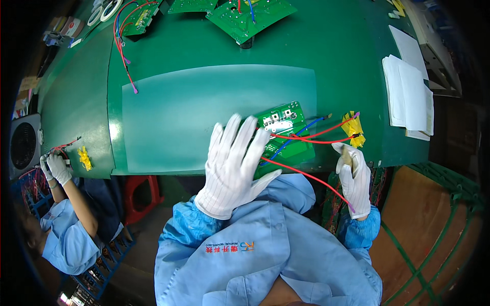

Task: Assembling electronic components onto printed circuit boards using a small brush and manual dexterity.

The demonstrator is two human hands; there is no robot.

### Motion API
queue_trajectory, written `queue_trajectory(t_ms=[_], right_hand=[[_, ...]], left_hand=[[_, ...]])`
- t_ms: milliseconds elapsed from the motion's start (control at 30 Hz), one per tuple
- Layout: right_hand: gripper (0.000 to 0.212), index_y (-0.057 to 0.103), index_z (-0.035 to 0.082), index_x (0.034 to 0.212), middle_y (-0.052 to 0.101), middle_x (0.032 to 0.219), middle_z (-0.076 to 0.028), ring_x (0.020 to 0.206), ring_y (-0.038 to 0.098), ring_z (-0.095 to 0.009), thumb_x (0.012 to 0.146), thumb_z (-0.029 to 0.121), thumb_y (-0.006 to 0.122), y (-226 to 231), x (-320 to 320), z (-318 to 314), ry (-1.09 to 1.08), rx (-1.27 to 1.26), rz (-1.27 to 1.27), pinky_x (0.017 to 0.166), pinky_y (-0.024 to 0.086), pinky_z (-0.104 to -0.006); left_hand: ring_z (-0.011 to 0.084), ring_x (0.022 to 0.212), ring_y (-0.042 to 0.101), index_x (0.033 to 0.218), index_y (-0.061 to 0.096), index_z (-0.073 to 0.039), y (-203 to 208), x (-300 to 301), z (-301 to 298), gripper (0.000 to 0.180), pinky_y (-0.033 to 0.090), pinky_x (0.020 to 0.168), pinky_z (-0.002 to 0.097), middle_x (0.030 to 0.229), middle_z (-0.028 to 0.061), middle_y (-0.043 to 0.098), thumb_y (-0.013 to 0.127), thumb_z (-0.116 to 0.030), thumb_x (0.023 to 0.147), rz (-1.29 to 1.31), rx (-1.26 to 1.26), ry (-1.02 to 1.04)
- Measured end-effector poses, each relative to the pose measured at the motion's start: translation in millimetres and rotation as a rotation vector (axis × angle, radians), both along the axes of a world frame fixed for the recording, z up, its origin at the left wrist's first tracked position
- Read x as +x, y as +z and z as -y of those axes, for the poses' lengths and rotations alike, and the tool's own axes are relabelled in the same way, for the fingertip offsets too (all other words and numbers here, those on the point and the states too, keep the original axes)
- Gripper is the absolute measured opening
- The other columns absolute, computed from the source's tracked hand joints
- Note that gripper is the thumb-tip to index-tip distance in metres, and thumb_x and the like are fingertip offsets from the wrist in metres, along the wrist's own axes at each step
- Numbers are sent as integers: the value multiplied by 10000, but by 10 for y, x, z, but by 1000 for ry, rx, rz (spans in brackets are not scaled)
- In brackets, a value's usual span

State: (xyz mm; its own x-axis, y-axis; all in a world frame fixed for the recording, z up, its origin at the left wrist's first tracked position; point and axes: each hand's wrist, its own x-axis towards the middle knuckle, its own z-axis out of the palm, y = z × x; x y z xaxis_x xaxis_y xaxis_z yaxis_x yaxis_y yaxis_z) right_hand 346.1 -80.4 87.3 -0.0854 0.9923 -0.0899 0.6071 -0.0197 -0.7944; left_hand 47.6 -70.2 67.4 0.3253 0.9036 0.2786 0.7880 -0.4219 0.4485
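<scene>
My left hand (232,166), in a white striped glove, lies flat with fingers spread at the left side of a green circuit board (298,150). Its fingertips overlap the board's edge. Red wires (321,140) and a blue wire (279,149) run from the board, most toward the right. One red wire (311,176) hangs past the table's front edge toward my right wrist. My right hand (356,178), gloved too, has its fingers curled together just below the yellow tape bundle (354,130). A brownish patch shows among those fingers; what they hold, if anything, cannot be made out.
The board rests on a pale translucent sheet (204,117) on the green table (352,66). More wired boards (250,20) stand at the back. White papers (408,94) lie at right. At far left, a co-worker's gloved hands (58,167) handle wires near a fan (25,143).
</scene>
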Motion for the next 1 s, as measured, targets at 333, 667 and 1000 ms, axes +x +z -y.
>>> queue_trajectory(t_ms=[333,667,1000], right_hand=[[326,669,53,1217,721,1067,-136,901,712,-339,907,94,764,-83,-497,-63,141,249,368,742,558,-419],[453,674,73,1296,651,1049,-70,814,670,-240,868,150,800,-192,-570,-97,145,489,493,636,515,-382],[390,707,79,1232,655,1059,-106,777,675,-269,863,158,806,-167,-577,-112,132,427,502,604,517,-389]], left_hand=[[386,1314,574,1186,667,-24,-165,307,-271,453,458,1113,499,1418,199,598,821,-274,841,-41,105,32],[410,1356,551,1150,663,-10,-196,318,-236,321,449,1139,529,1451,221,583,760,-153,879,-123,118,21],[403,1342,564,1132,680,-7,-180,329,-250,327,465,1122,514,1425,217,605,783,-157,860,-17,106,59]])
